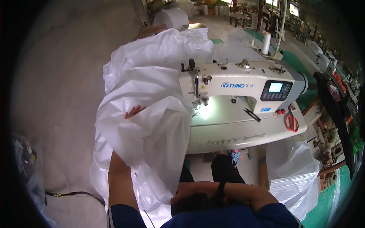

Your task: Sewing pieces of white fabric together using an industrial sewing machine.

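Observation:
A large white plastic sheet (152,133) lies in folds left of the sewing machine (232,81), with its right edge reaching up beside the needle area. My left hand (134,111) is partly under a fold of it; only stretched fingers show, resting on the sheet beyond the fold. Low in front of my body, my right hand (183,191) is closed at the sheet's near edge, its fingertips partly hidden. The machine's lamp lights the presser foot (196,104).
Black thread snips (252,114) and red-handled scissors (291,122) lie on the machine table (235,133). A thread cone (266,43) stands behind. More white sheets (294,174) hang at the right. A black cable (72,193) crosses the floor at left.

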Available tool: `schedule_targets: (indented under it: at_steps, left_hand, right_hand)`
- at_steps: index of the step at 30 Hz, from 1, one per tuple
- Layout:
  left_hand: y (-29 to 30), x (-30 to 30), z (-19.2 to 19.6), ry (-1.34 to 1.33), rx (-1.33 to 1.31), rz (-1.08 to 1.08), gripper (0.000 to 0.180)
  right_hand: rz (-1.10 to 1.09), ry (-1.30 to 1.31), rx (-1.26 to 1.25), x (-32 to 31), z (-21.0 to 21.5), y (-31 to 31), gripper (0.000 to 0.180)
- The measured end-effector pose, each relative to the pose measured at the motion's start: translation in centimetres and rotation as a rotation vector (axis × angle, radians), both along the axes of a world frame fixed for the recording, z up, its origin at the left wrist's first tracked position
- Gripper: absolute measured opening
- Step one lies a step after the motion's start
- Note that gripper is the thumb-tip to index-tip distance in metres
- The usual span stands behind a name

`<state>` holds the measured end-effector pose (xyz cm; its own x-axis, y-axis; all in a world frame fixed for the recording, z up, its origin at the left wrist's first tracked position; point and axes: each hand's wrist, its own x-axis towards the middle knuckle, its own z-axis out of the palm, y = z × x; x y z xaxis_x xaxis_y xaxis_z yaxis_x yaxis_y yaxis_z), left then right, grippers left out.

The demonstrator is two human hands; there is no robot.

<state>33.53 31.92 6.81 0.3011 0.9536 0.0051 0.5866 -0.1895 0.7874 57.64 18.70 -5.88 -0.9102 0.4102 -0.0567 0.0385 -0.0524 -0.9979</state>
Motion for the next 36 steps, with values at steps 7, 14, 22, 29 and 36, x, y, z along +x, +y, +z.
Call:
schedule_targets:
  at_steps: [7,14,22,29,36]
  left_hand:
    - [-3.0,1.5,4.2,-0.307,-0.042,0.017,0.033]
    - [-5.6,2.2,7.5,-0.590,-0.050,0.053,0.033]
    - [-2.1,5.4,-1.2,0.158,0.124,-0.303,0.037]
    - [2.7,1.3,-6.0,0.081,0.158,-0.220,0.048]
    - [0.5,3.3,1.8,-0.316,-0.198,0.224,0.065]
  right_hand:
    - [0.193,-0.085,-0.575,0.4,8.8,-4.0,0.063]
    - [-0.188,-0.048,-0.766,5.4,1.4,-4.2,0.047]
    - [-0.748,-0.034,-0.469,2.7,1.6,-1.4,0.044]
    - [-0.365,0.036,-0.594,12.6,-0.4,-5.0,0.023]
    - [-0.618,-0.483,0.321,14.2,6.1,-1.3,0.027]
